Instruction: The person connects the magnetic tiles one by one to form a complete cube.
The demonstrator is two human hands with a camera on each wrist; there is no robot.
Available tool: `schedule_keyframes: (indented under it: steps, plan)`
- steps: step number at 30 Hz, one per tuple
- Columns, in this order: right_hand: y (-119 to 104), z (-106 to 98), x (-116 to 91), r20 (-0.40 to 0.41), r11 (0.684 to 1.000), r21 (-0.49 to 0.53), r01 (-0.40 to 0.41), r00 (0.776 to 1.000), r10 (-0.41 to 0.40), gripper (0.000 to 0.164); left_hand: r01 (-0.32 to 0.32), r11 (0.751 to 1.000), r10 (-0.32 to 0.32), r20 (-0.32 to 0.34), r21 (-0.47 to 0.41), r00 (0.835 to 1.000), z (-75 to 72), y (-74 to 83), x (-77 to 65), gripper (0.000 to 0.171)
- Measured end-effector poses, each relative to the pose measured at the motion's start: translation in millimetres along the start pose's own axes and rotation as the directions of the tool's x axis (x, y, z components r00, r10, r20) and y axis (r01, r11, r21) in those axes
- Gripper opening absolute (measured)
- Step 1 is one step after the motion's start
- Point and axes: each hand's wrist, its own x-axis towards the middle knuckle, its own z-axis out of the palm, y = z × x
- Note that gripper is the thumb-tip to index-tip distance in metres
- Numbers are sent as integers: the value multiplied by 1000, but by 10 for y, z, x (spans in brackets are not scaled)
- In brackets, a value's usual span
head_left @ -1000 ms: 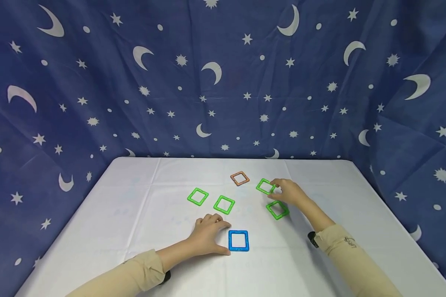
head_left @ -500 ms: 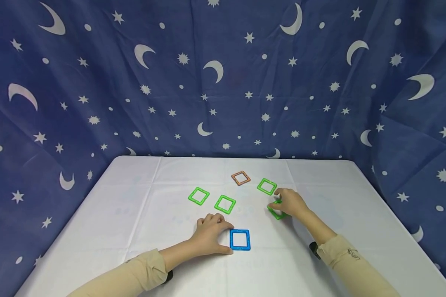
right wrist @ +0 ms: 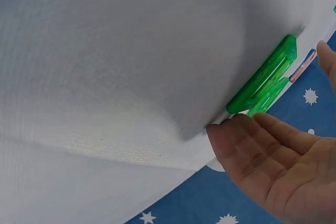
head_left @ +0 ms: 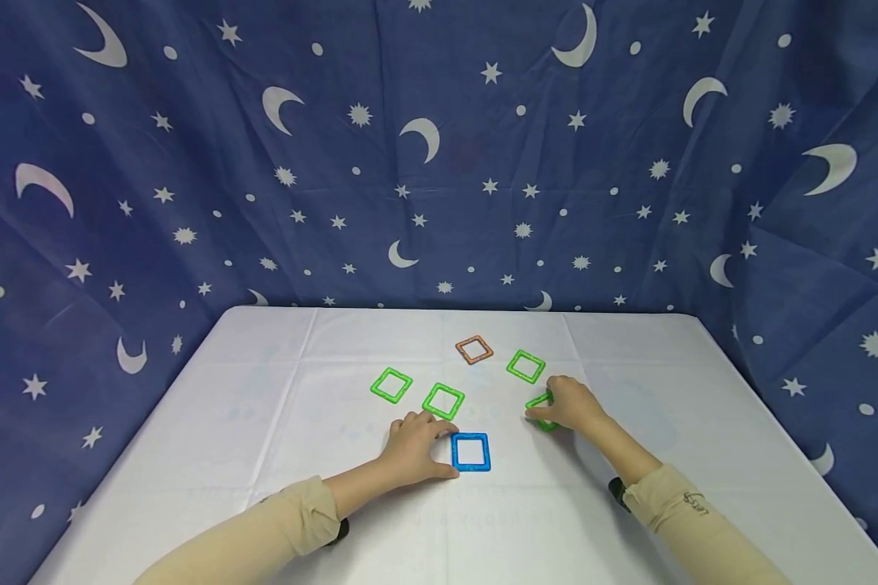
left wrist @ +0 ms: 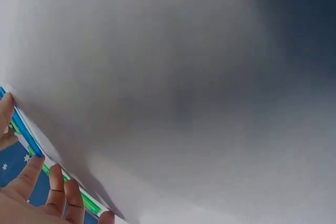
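Note:
My left hand (head_left: 412, 451) pinches a blue square frame tile (head_left: 486, 452) along its left side, index finger at the far corner and thumb at the near one. The left wrist view shows this tile edge-on as a blue strip (left wrist: 29, 136) between the two fingertips. To the right, my right hand (head_left: 573, 404) reaches over a green square frame tile (head_left: 537, 400) and hides its right part. In the right wrist view the extended fingers (right wrist: 252, 148) are right at one end of this green tile (right wrist: 265, 74), while the thumb (right wrist: 326, 59) stands apart from it.
Beyond the hands lie more flat frame tiles: a middle green one (head_left: 431, 395), a left green one (head_left: 381, 379), a right green one (head_left: 520, 374) and an orange one (head_left: 464, 355). A white cloth covers the table (head_left: 322, 439); a star-and-moon curtain (head_left: 439, 244) hangs behind.
My left hand has slid the blue tile away from me, closer to the middle green tile. My right hand has drawn back from the far right green tile to the nearer one.

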Motion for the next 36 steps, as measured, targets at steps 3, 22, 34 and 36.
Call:
schedule_keyframes:
  steps: [3,22,34,36]
  plan:
    - [-13,23,7,0,1000,-21,-16,1000,16,55,12,1000,-12,-5,-7,1000,5,-9,38,61]
    - [-21,103,33,-33,998,-56,5,999,-7,43,-2,999,3,16,-48,1000,-78,34,43,57]
    - [-63,64,3,-34,1000,14,24,999,-24,54,17,999,-16,14,-38,1000,-47,23,45,57]
    - [-65,68,-7,-40,998,45,37,999,-35,58,18,999,-18,14,-37,1000,-41,24,40,57]
